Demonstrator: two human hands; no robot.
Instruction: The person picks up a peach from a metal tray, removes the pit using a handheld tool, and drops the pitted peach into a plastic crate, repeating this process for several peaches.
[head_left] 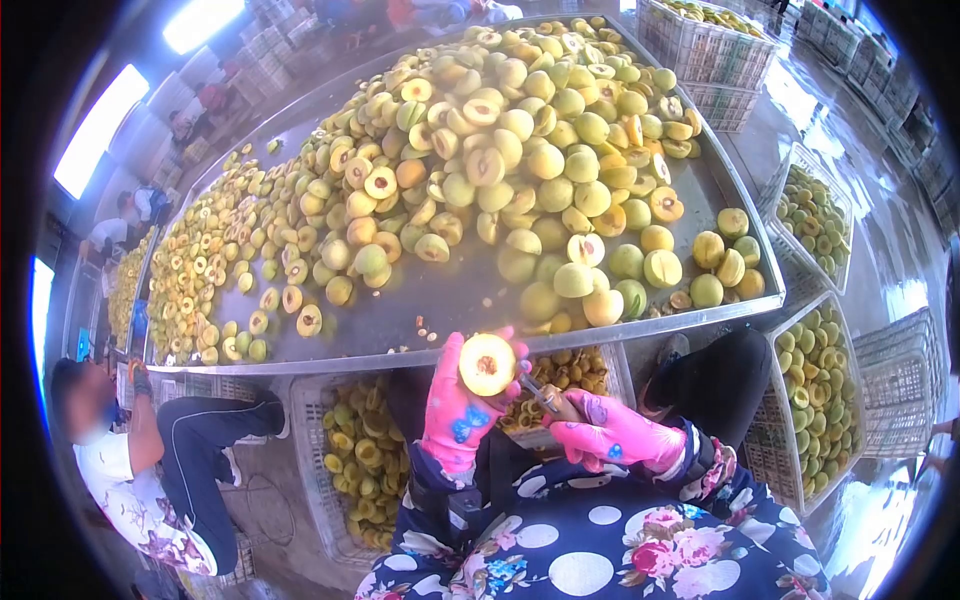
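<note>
My left hand [458, 412], in a pink glove with a blue pattern, is closed around a peach half [487, 364]. The cut yellow face points up at me, with a brown, rough pit hollow in its middle. In my right hand [622, 432], also pink-gloved, is a pitting knife [556, 402] with a wooden handle and a metal end. The metal end reaches to the right side of the peach half; whether it touches the fruit I cannot make out. Both hands are just in front of the metal table's near edge.
A metal table [390, 330] bears a big heap of peaches [520, 130], many halved. Below its edge stand a crate of cut halves [365, 460] and another crate [575, 375]. More filled crates [815, 390] are at right. A seated person [130, 450] is at left.
</note>
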